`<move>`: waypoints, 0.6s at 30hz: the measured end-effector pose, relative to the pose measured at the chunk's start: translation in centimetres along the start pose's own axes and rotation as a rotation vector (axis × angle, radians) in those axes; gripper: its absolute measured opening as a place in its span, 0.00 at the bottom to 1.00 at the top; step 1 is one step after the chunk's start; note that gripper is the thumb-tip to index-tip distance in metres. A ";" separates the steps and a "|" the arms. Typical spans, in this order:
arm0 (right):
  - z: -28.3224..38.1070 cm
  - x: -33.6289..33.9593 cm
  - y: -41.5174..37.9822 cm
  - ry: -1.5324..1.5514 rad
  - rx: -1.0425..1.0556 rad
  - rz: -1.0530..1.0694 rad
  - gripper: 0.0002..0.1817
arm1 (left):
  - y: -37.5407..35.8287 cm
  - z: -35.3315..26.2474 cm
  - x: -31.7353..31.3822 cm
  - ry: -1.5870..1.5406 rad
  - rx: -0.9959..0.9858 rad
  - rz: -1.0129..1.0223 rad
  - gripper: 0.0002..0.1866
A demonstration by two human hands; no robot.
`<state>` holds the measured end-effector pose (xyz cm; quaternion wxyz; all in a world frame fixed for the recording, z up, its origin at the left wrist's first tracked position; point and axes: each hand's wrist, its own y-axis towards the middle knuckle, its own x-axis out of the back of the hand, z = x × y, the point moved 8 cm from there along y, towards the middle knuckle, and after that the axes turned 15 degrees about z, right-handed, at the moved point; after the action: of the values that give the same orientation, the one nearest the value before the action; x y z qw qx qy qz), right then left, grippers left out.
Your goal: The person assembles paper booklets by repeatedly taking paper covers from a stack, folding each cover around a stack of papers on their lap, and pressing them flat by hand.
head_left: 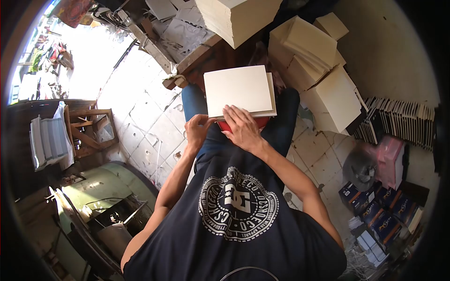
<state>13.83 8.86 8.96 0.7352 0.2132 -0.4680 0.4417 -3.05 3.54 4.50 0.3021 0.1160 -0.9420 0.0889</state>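
Observation:
A stack of cream sheets or boards (238, 89) lies on my lap, its layers slightly out of line at the right edge. Something red (260, 122) shows beneath its near edge. My right hand (242, 125) rests on the near edge of the top sheet, palm down with fingers stretched forward. At the near left corner of the stack is my left hand (199, 129), thumb and fingertips pinched together at the edge. Whatever lies between those fingertips is too small to make out.
Tall cream paper stacks (330, 98) stand right of my knees, with another block (236, 18) ahead. A row of dark-edged books (403, 122) lines the right wall, above dark blue boxes (382, 220). At left are a wooden frame (89, 112) and a green machine (103, 187).

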 end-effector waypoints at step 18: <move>-2.0 -2.8 -1.7 -0.126 -0.201 0.055 0.46 | 0.2 4.1 -4.6 -0.773 0.512 0.348 0.19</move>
<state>15.82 8.18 5.75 0.7094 0.1526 -0.5611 0.3982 -1.72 3.47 -1.52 -0.1269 0.0521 -0.9385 0.3168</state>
